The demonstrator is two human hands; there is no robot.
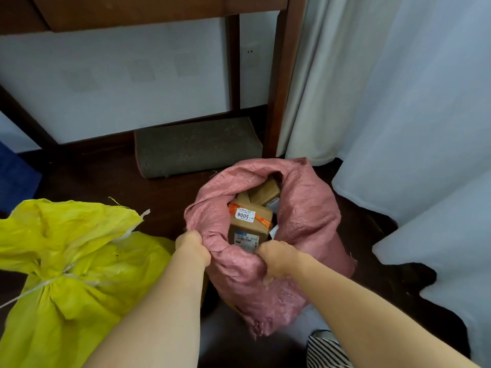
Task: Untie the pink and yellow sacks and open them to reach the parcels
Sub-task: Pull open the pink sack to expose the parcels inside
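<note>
The pink woven sack [305, 216] stands on the dark floor with its mouth wide open and its rim rolled down. Inside lie brown cardboard parcels [249, 221]; the nearest one bears a white label and orange tape. My left hand [192, 247] grips the sack's near-left rim. My right hand [275, 257] grips the near rim just right of it. The yellow sack [79, 261] lies at the left, its neck tied with a white string [50, 281].
A dark wooden table with legs [281, 75] stands against the white wall behind the sacks. A grey mat [196, 147] lies under it. White curtains [398, 102] hang at the right. A striped cloth [326, 351] shows at the bottom.
</note>
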